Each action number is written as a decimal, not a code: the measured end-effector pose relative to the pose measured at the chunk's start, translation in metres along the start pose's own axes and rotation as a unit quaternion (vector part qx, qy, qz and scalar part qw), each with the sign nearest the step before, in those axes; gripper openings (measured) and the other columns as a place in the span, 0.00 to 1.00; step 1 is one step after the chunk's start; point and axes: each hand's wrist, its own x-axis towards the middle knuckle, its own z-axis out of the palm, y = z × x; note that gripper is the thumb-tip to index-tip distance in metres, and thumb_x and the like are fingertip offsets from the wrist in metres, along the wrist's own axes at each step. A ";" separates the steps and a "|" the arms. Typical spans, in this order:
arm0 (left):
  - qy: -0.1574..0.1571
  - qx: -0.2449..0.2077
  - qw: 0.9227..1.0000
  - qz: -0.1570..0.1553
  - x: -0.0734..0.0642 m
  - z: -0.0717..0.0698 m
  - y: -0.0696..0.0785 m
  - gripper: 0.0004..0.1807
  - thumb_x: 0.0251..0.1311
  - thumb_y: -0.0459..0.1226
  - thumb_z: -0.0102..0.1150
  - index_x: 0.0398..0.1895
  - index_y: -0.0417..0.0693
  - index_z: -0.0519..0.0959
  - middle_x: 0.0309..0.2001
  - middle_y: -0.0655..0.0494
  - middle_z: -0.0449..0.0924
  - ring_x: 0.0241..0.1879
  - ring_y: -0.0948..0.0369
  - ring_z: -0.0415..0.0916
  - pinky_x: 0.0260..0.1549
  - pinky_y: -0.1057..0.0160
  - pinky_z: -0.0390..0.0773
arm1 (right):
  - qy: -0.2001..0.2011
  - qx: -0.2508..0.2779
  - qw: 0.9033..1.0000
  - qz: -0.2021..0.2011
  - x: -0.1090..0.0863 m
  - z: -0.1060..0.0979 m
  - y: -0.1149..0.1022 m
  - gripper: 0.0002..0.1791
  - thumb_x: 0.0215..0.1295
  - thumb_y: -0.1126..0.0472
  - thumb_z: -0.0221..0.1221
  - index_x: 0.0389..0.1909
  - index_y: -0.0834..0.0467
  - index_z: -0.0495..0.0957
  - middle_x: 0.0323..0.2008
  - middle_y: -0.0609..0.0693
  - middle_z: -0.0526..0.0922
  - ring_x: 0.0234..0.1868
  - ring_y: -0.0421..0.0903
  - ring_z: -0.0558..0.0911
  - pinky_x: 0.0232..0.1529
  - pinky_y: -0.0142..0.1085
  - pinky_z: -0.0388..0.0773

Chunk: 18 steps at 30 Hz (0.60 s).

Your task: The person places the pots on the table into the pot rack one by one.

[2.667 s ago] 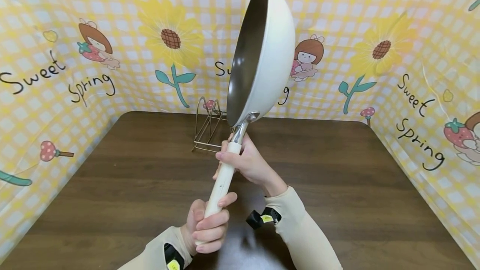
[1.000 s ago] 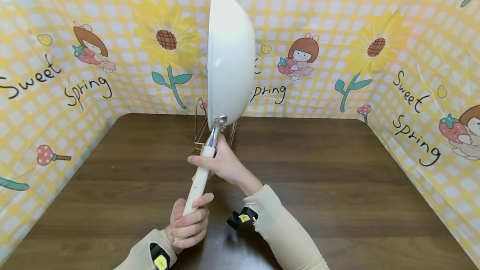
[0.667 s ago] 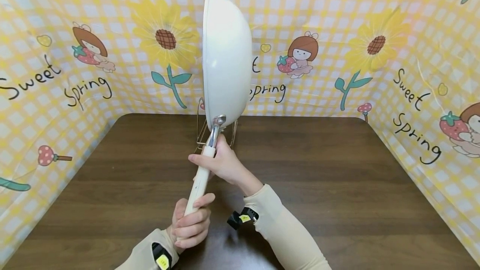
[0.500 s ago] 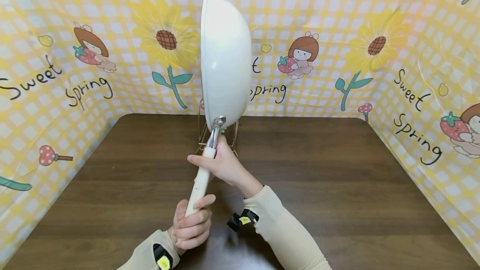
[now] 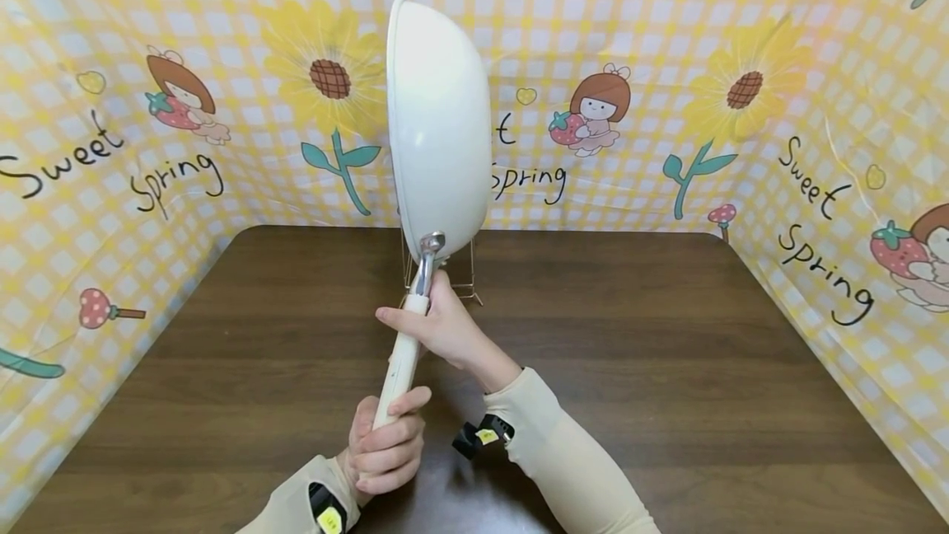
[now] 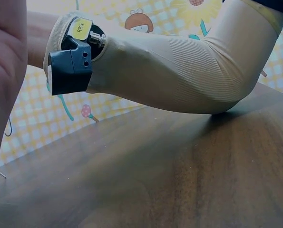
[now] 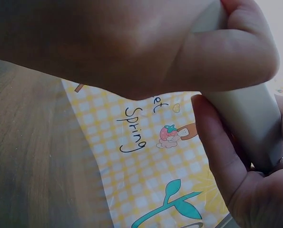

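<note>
A white deep frying pan (image 5: 441, 122) is held upright above the table in the head view, its rounded outside toward me and its rim at the left. The inside is hidden. My left hand (image 5: 389, 443) grips the lower end of its cream handle (image 5: 400, 369), fingers curled round it. Higher up, near the metal neck (image 5: 424, 270), my right hand (image 5: 445, 324) holds the handle with the thumb across it. In the right wrist view the handle (image 7: 250, 123) passes between skin and fingers. A wire rack (image 5: 467, 287) stands behind the pan, mostly covered; contact between them cannot be made out.
The dark wooden table (image 5: 630, 369) spreads round both arms. A yellow checked cloth (image 5: 608, 7) with flowers and lettering encloses the back and sides. Black wrist cameras (image 5: 470, 437) sit on both sleeves; the right sleeve (image 6: 179, 71) fills much of the left wrist view.
Over the frames the pan swung left and turned, hiding its inside. Lately it leans further left and sits slightly lower. The rack shows shifted a little to the right. Both hands keep their grip.
</note>
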 end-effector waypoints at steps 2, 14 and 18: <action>0.003 0.002 1.000 0.001 0.000 0.000 -0.001 0.11 0.62 0.31 0.50 0.34 0.50 0.58 0.06 0.56 0.58 -0.01 0.61 0.57 0.00 0.63 0.62 | 0.003 -0.007 1.000 0.006 -0.001 0.000 0.000 0.24 0.59 0.68 0.66 0.43 0.61 0.59 0.26 0.48 0.69 0.24 0.40 0.70 0.25 0.31 0.68; -0.002 0.006 1.000 -0.004 0.001 -0.002 -0.004 0.10 0.61 0.31 0.50 0.34 0.50 0.59 0.05 0.57 0.58 -0.01 0.61 0.57 0.00 0.62 0.61 | -0.016 -0.018 0.999 0.028 -0.005 -0.001 0.000 0.22 0.62 0.66 0.65 0.43 0.59 0.58 0.25 0.49 0.67 0.22 0.40 0.70 0.20 0.34 0.68; 0.006 0.016 1.000 -0.003 -0.002 -0.003 -0.004 0.10 0.61 0.31 0.51 0.34 0.50 0.59 0.04 0.57 0.57 -0.01 0.61 0.57 0.00 0.62 0.61 | -0.018 -0.012 0.999 0.028 -0.004 0.000 0.001 0.22 0.62 0.66 0.64 0.44 0.60 0.58 0.26 0.49 0.68 0.21 0.41 0.70 0.19 0.35 0.69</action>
